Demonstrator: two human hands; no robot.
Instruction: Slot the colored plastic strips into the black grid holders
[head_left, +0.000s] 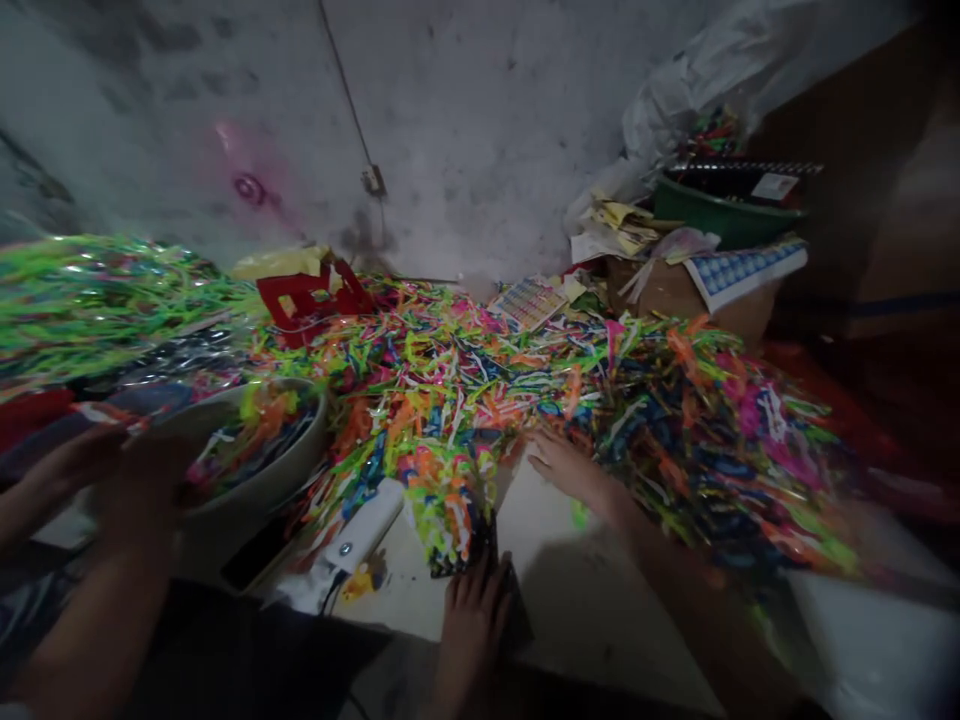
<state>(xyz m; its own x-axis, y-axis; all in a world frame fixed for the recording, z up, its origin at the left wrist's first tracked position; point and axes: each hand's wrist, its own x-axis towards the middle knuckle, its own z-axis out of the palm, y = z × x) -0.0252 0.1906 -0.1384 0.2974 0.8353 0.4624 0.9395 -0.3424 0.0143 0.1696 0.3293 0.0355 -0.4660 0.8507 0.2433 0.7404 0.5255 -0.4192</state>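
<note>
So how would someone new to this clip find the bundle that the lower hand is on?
Start from the huge heap of neon strips that covers the table. At its near edge, in the middle of the picture, the left hand rests on a small dark-based bundle. Unlike the loose strips, it is gathered upright, beside a white tool.

I note the heap of coloured strips (525,390) as thin glossy plastic, catching glints. The bowl (255,480) looks smooth, matt grey plastic. The table (570,580) shows a smooth, pale, matt surface. Behind, the wall (465,120) is rough, stained plaster; the box (675,290) is matt brown cardboard.
</note>
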